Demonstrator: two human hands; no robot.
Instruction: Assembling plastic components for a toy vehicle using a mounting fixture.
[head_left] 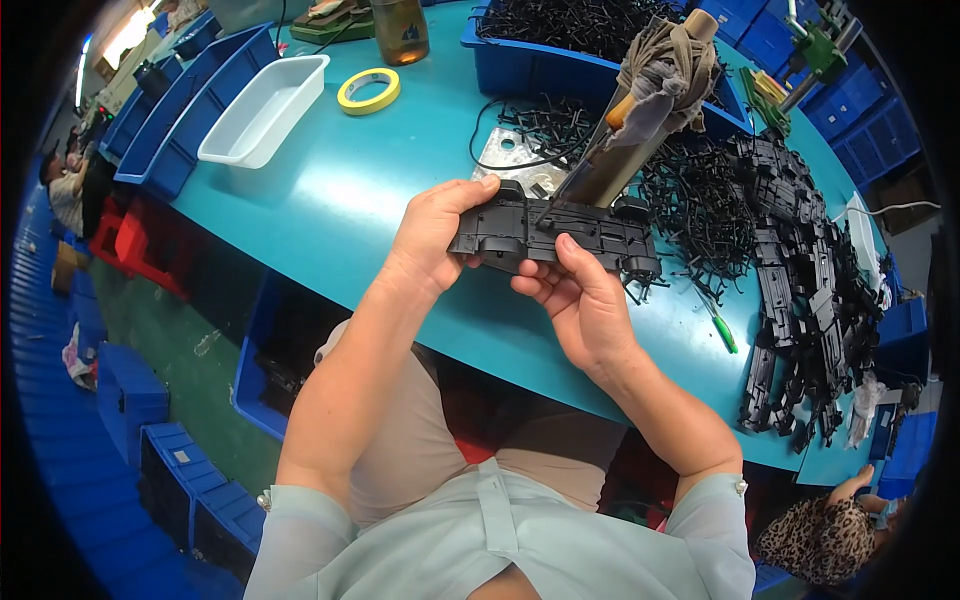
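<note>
A long black plastic part (575, 236), which looks like a toy vehicle chassis with wheel arches, is held between my hands above the table's near side. My left hand (432, 232) grips its left end, thumb on top and fingers beneath. Along the near edge, my right hand (590, 312) holds the middle, its thumb pressed to the face and its fingers curled under. Just behind the part rises a slanted post (612, 150) with grey cloth wrapped round its top. A thin dark rod beside the post reaches down to the chassis; whether they touch, I cannot tell.
Small black pieces (700, 205) lie heaped behind and right, beside many similar black chassis (800, 280). A green-handled tool (724, 332) rests nearby. Further back are a blue bin (510, 68), a metal plate (508, 152), yellow tape (346, 100) and a white tray (262, 112). Another person (822, 540) is at lower right.
</note>
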